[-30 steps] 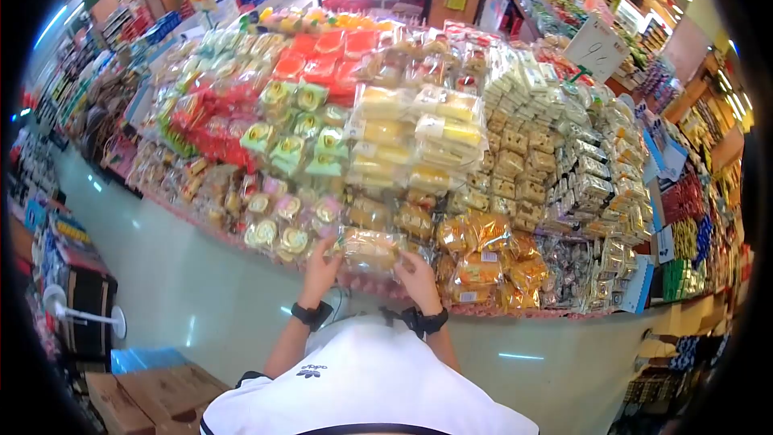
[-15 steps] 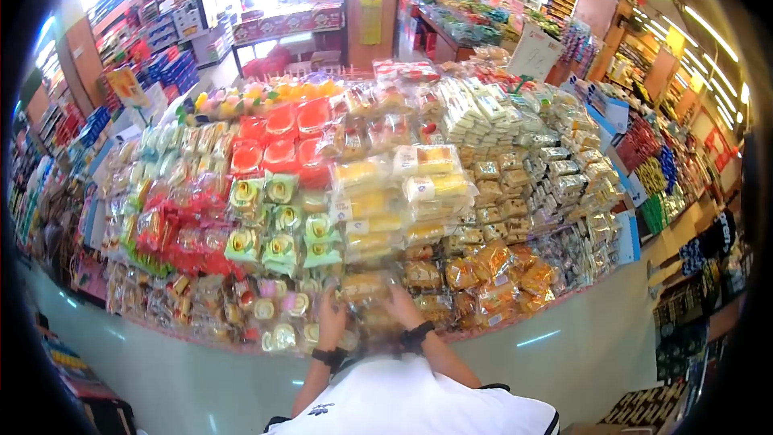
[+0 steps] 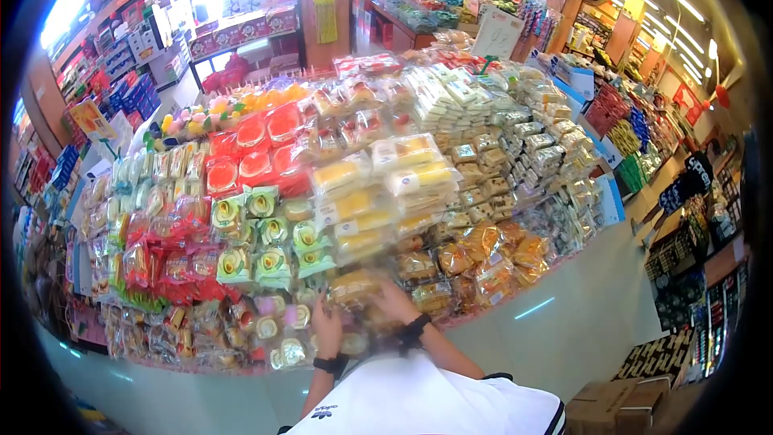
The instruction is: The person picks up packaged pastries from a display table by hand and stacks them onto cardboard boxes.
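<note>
At the front edge of a heaped display, a packaged brown bread (image 3: pixel 353 287) in clear wrap lies between my two hands. My left hand (image 3: pixel 327 332) grips its left end, thumb and fingers pointing up. My right hand (image 3: pixel 393 304) is closed round the right end; its fingertips are blurred. Just beyond are yellow packaged cakes (image 3: pixel 348 208) in stacks, and green avocado-print packets (image 3: pixel 274 267) are to the left. More wrapped brown breads (image 3: pixel 419 266) sit right of my right hand.
Red packets (image 3: pixel 256 145) and white-wrapped packets (image 3: pixel 451 101) fill the back of the display. Orange-brown bread packs (image 3: pixel 491 250) are on its right. A white price sign (image 3: pixel 493 32) stands behind. A person (image 3: pixel 684 185) is at the far right, above cardboard boxes (image 3: pixel 616 407).
The view has turned, so the display appears tilted and shifted left. A person and cardboard boxes now show at right. Both hands remain on the packaged bread.
</note>
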The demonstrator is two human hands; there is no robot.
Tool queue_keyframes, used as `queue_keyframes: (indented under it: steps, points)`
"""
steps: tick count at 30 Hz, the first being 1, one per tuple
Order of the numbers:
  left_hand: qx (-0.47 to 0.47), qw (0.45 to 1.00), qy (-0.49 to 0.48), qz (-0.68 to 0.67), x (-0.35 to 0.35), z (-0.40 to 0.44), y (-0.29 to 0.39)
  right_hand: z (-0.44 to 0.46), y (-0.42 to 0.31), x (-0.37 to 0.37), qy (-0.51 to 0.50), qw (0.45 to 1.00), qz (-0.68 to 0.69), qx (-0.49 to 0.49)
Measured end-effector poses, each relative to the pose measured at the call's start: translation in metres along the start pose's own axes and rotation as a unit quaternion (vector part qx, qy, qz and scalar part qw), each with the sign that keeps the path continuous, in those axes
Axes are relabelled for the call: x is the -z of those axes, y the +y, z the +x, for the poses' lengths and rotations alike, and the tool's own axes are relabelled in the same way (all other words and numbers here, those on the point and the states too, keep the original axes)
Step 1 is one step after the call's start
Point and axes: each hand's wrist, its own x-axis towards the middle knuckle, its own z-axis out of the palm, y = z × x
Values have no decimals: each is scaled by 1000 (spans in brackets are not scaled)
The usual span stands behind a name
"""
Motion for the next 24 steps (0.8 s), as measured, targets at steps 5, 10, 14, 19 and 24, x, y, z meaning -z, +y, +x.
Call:
queue_keyframes:
  steps: [5, 10, 14, 19, 24]
  points:
    - [-18, 998, 4, 60, -3, -2, -21, -1, -7, 17, -39, 998, -7, 46]
    - [-94, 980, 84, 153, -16, -9, -48, -32, -5, 50, 10, 1000, -11, -7]
    - [-59, 979, 134, 138, -9, -33, 1, -69, -1, 97, 35, 995, 78, -42]
    - [-95, 960, 171, 199, -36, -72, 25, -119, 1, 144, 10, 984, 142, -106]
    - [-59, 957, 179, 220, -55, -73, -3, -162, 11, 166, -9, 980, 171, -96]
